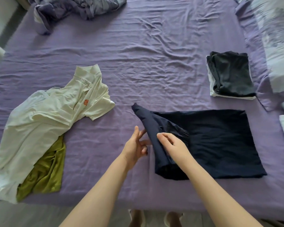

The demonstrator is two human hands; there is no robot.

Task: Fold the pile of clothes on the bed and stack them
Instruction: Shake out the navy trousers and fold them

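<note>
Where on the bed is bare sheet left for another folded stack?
Bare sheet spans the middle, between the white polo shirt, dark folded stack and crumpled duvet. Crowded near the navy garment and both hands.

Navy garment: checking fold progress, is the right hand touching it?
Touching. The head view shows the right hand resting on the navy garment's folded-over sleeve.

1. One view only, from a wide-angle camera worn on the person's head
2. It looks forward and steeply down from the near edge of the bed (154, 46)
3. Both forearms reach in from the bottom edge, close to the lens; straight lines bow toward the picture's borders
</note>
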